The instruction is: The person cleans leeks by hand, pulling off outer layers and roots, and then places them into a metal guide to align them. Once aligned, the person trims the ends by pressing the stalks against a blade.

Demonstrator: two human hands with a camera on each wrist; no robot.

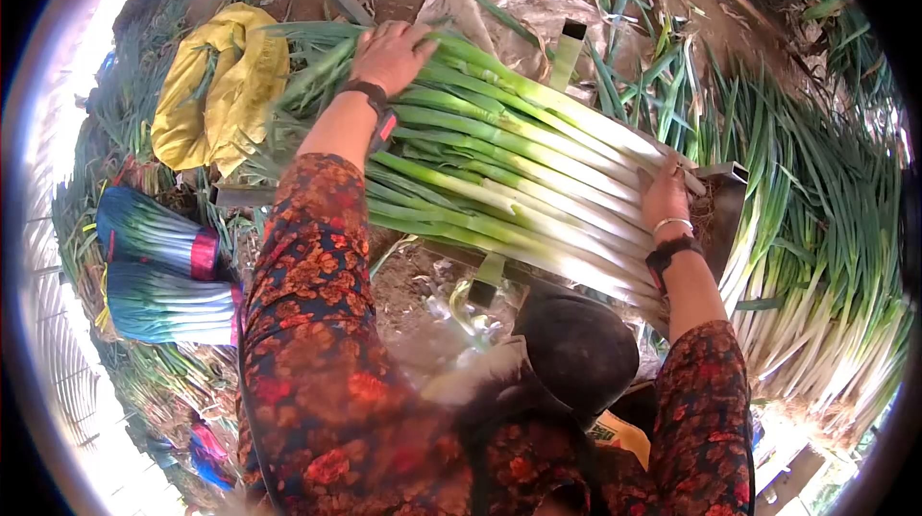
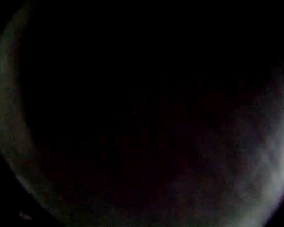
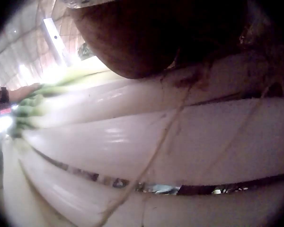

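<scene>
Largest first: a loose heap of long green onions (image 1: 797, 228) spreads to my right, leaves away from me, white root ends toward me. Next, directly in front, a row of green onions (image 1: 519, 151) lies slantwise across a metal frame (image 1: 718, 170), side by side, leaves to the left, white ends to the right.

My arms, in floral sleeves (image 1: 322, 218), reach forward over it, well apart. Left forearm stretches ahead, leaning rightward; right forearm is angled in to the left. Beyond my left arm, a yellow sack (image 1: 245, 84); nearer me, two bound bundles (image 1: 173, 300) side by side.

Left grip (image 1: 389, 55): palm down on the green leaves, fingers extended and slightly apart, pressing from above, closed round nothing. Right wrist view also shows it lying flat at the far end. Left wrist view nearly black, no detail.

Right grip (image 1: 666, 201): at the root end of the row, fingers pointing away from me, touching the white stalks. How far they bend, or whether they have hold of any stalk, I cannot tell; close up it is mostly shadow.

Smallest: dark wristband (image 1: 675, 252) on the right wrist, pale bracelet (image 1: 672, 223) just beside it.
</scene>
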